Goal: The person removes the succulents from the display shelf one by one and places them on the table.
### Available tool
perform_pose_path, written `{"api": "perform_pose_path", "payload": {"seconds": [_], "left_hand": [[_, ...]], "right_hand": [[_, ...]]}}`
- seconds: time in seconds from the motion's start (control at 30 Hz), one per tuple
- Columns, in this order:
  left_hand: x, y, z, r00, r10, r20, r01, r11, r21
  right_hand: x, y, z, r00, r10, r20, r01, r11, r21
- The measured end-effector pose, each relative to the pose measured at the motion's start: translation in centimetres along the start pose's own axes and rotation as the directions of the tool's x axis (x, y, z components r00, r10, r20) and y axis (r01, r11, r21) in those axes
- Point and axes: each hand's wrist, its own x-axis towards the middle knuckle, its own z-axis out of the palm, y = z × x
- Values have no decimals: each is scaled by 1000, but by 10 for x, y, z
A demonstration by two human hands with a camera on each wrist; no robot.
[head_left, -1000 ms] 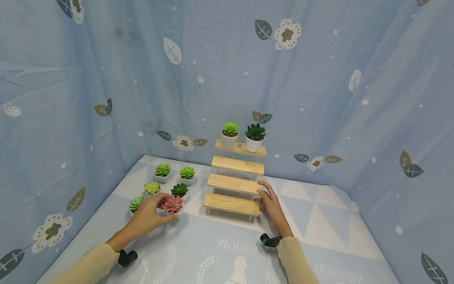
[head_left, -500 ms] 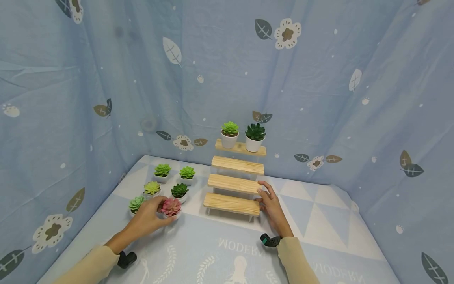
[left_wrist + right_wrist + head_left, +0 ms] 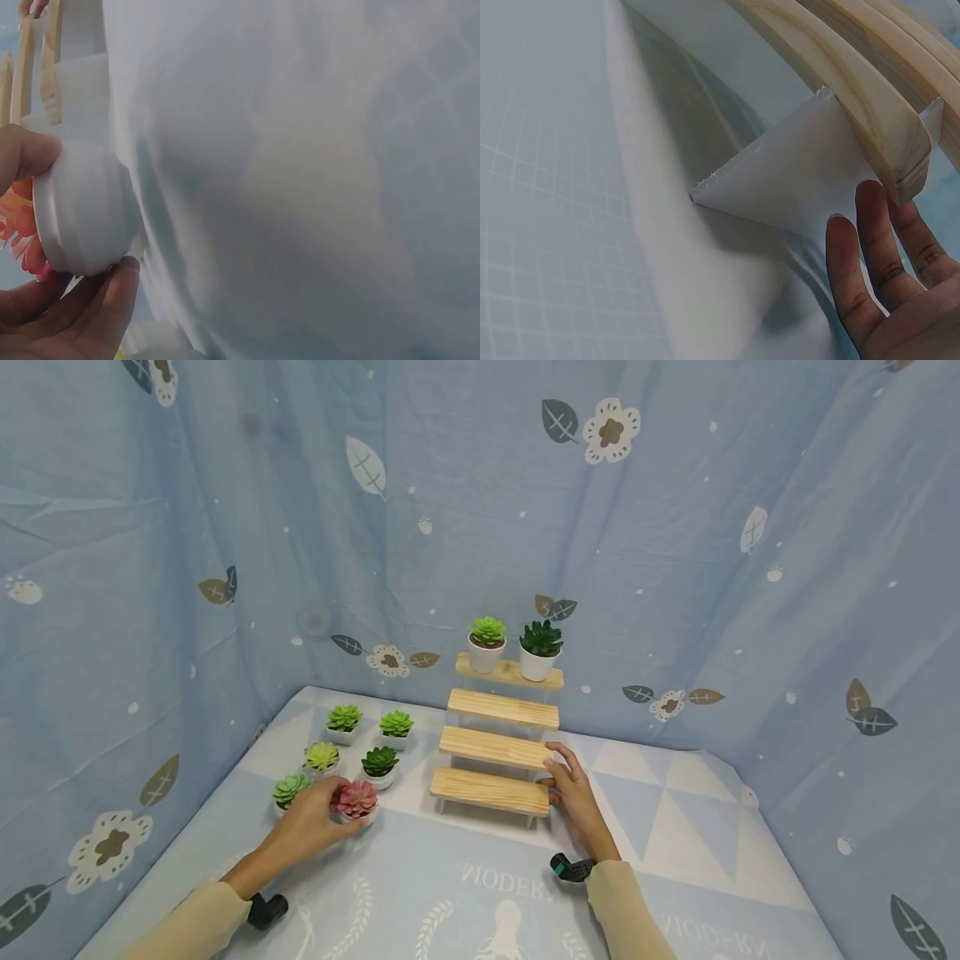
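My left hand (image 3: pixel 309 822) grips a pink succulent (image 3: pixel 357 798) in a small white pot, thumb on one side and fingers on the other. In the left wrist view the pot (image 3: pixel 90 210) lies between thumb and fingertips, close over the cloth. A four-step wooden shelf (image 3: pixel 491 789) stands in the middle of the table. My right hand (image 3: pixel 576 797) is at its right end, and in the right wrist view the loosely extended fingers (image 3: pixel 877 240) are right at the board's end. On the top step stand a light green succulent (image 3: pixel 486 643) and a dark green succulent (image 3: pixel 539 650), both in white pots.
Several potted green succulents stand left of the shelf: a dark green one (image 3: pixel 379 767), bright green ones (image 3: pixel 344 723) (image 3: pixel 395 728), a yellow-green one (image 3: pixel 322 758) and a pale one (image 3: pixel 288 791). A blue patterned curtain (image 3: pixel 480 510) hangs behind.
My left hand has moved slightly left and toward me with the pink succulent, away from the dark green one. My right hand has stayed at the shelf.
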Motion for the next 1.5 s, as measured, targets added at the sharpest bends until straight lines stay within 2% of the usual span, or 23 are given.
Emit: {"api": "perform_pose_path", "payload": {"seconds": [0.4, 0.67, 0.93, 1.17, 1.27, 1.5], "left_hand": [[-2, 0, 1, 999, -30, 15, 30, 1000, 7], [-3, 0, 0, 997, -55, 56, 55, 998, 6], [-3, 5, -9, 994, 6, 106, -12, 998, 54], [1, 15, -19, 996, 81, 48, -86, 987, 133], [5, 20, -25, 994, 105, 25, -107, 988, 111], [23, 28, -33, 989, 147, -15, -147, 989, -5]], "right_hand": [[0, 1, 0, 1000, -1, -6, 1, 1000, -8], [0, 1, 0, 1000, -10, -5, 10, 1000, -7], [-1, 0, 0, 1000, -2, -10, 2, 1000, -4], [-2, -1, 1, 1000, -5, -8, 5, 1000, -5], [-1, -1, 0, 1000, -4, -9, 4, 1000, -1], [-1, -2, 1, 1000, 9, -10, -9, 1000, 0]]}}
